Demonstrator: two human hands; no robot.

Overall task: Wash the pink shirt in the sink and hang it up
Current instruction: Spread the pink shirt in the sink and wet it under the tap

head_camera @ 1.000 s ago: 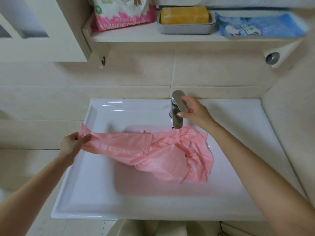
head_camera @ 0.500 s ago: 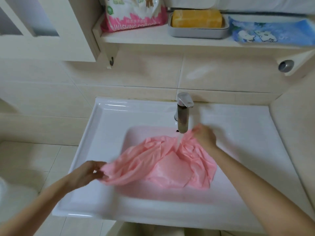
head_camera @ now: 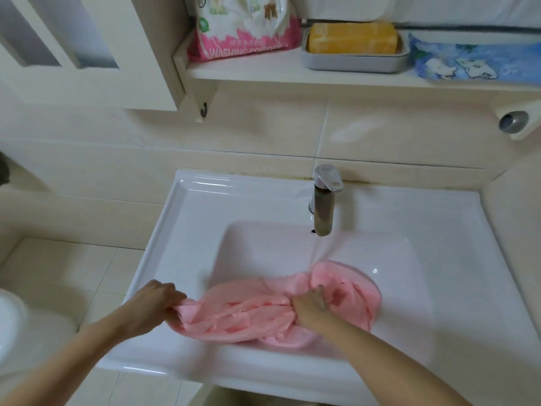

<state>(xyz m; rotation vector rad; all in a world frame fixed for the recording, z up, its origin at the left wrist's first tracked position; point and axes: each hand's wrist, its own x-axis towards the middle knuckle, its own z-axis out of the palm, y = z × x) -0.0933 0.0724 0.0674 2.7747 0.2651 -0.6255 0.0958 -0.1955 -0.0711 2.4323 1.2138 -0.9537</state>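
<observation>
Two hands (head_camera: pixel 155 303) (head_camera: pixel 310 310) grip crumpled pink shirt (head_camera: pixel 251 315) in glossy sink (head_camera: pixel 187 218).

Crumpled pink cloth shirt (head_camera: pixel 248 315) in white ceramic sink (head_camera: pixel 205 206), front half of basin; steel faucet (head_camera: pixel 323 206) at rear edge. On cream wall shelf (head_camera: pixel 263 73) above: pink-and-white washing-powder bag (head_camera: pixel 243 27) left, grey plastic soap dish (head_camera: pixel 354 58) centre, blue plastic packet (head_camera: pixel 474 61) right.

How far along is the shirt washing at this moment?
Done: the pink shirt lies in the sink basin and water runs from the tap. In hand: the left hand grips one end while the right hand bunches the middle near the stream. Left: apparently soaping, since the washing powder bag and soap bar sit on the shelf, then rinsing, wringing and hanging.
</observation>
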